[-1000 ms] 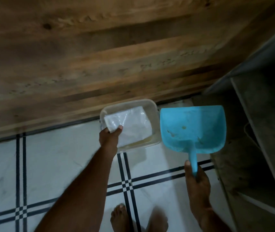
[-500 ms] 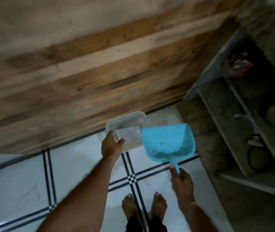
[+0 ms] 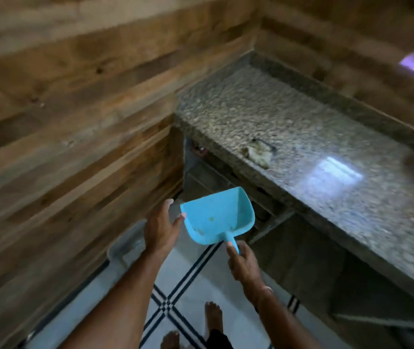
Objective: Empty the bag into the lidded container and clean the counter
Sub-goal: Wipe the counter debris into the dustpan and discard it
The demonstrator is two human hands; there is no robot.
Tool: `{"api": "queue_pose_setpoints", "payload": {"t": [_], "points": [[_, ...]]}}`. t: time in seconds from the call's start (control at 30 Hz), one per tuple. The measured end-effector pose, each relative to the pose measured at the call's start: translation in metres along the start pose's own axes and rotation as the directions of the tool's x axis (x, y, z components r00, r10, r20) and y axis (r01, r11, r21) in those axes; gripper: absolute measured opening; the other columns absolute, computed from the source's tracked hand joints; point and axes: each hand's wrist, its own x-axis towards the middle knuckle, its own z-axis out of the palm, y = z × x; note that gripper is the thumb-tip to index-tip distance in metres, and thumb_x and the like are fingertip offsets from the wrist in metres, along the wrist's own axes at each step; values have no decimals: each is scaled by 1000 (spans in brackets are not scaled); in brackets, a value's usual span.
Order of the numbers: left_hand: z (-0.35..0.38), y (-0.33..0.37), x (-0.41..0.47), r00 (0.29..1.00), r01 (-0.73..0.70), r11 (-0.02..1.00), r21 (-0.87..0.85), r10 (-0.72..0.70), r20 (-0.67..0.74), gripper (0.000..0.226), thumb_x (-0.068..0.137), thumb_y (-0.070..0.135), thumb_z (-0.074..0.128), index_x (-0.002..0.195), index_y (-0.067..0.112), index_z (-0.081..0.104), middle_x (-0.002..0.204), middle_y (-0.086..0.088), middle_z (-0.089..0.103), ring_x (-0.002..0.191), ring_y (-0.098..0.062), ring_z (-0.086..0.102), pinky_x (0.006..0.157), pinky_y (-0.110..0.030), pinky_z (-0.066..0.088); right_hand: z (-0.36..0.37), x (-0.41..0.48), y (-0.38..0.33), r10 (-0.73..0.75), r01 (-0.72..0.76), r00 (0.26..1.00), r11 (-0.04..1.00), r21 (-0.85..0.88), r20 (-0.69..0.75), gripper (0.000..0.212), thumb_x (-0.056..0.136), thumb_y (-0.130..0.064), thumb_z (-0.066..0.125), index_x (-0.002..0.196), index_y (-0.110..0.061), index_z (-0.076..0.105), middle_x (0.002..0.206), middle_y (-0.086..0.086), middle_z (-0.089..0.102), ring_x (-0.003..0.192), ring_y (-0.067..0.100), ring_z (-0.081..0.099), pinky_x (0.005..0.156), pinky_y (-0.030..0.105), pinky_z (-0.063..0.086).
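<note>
Item one: our right hand (image 3: 245, 264), its grip clamped round the thin handle of a blue dustpan (image 3: 217, 217), thumb laid along the top. We hold the pan in the air, its mouth pointing far and right, toward the desk. A few pale specks lie inside it.

Item two: our left hand (image 3: 160, 227), grip apart, fingers spread and holding nothing, just left of the pan's rim.

Item three: a clear plastic container (image 3: 122, 249) on the floor (image 3: 200, 285), at the foot of the wooden wall (image 3: 75, 122) on the left. Our left forearm partly hides it, and its contents are too blurred to tell.

Item four: the speckled stone desk (image 3: 301, 117) on the right. A pale crumpled lump (image 3: 260, 152), perhaps a scrap of wrapping, lies near its left edge. Shelves (image 3: 205, 178) sit beneath.

Item five: our bare feet (image 3: 213, 316) on the white tiles with dark lines.
</note>
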Motion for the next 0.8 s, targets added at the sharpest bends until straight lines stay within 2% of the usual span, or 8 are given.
{"api": "queue_pose_setpoints", "payload": {"t": [0.1, 0.23, 0.33, 0.43, 0.6, 0.8], "points": [[10, 39, 0, 989, -137, 990, 17, 135, 56, 61, 92, 41, 71, 146, 18, 52, 145, -10, 59, 134, -30, 54, 106, -43, 45, -20, -27, -5, -18, 24, 999, 993, 119, -50, 32, 104, -40, 56, 116, -10, 58, 83, 6, 56, 59, 7, 49, 52, 22, 42], [36, 81, 1, 950, -286, 956, 68, 273, 148, 62, 89, 43, 73, 142, 15, 56, 136, -12, 64, 127, -33, 58, 103, -44, 48, -45, -43, 10, 50, -7, 983, 972, 236, -178, 31, 102, -27, 61, 114, 2, 58, 83, 10, 70, 61, 13, 54, 53, 23, 44], [62, 109, 6, 913, -367, 926, 89, 341, 223, 63, 90, 47, 71, 143, 17, 55, 138, -11, 63, 128, -31, 57, 102, -45, 49, -63, -51, 24, 109, -32, 971, 941, 336, -212, 28, 104, -27, 59, 116, -2, 55, 95, 22, 73, 65, 16, 60, 57, 23, 49], [90, 135, 11, 876, -423, 899, 112, 375, 302, 64, 92, 49, 68, 146, 19, 52, 142, -9, 59, 132, -30, 53, 104, -47, 48, -83, -51, 38, 187, -98, 968, 896, 434, -166, 22, 106, -26, 56, 119, -9, 55, 94, 18, 71, 66, 15, 63, 59, 24, 51], [126, 159, 35, 849, -463, 871, 162, 384, 362, 63, 93, 49, 67, 145, 17, 53, 143, -9, 59, 133, -31, 52, 104, -44, 46, -100, -25, 52, 263, -184, 959, 859, 478, -104, 25, 106, -22, 55, 123, -3, 55, 83, 8, 72, 61, 12, 60, 56, 22, 47], [151, 188, 76, 884, -395, 906, 151, 329, 332, 66, 95, 52, 62, 148, 16, 51, 147, -11, 54, 137, -31, 46, 107, -46, 43, -106, 11, 43, 298, -225, 952, 835, 502, -69, 25, 106, -21, 55, 124, -3, 56, 83, 7, 73, 62, 11, 59, 59, 23, 47]]}}
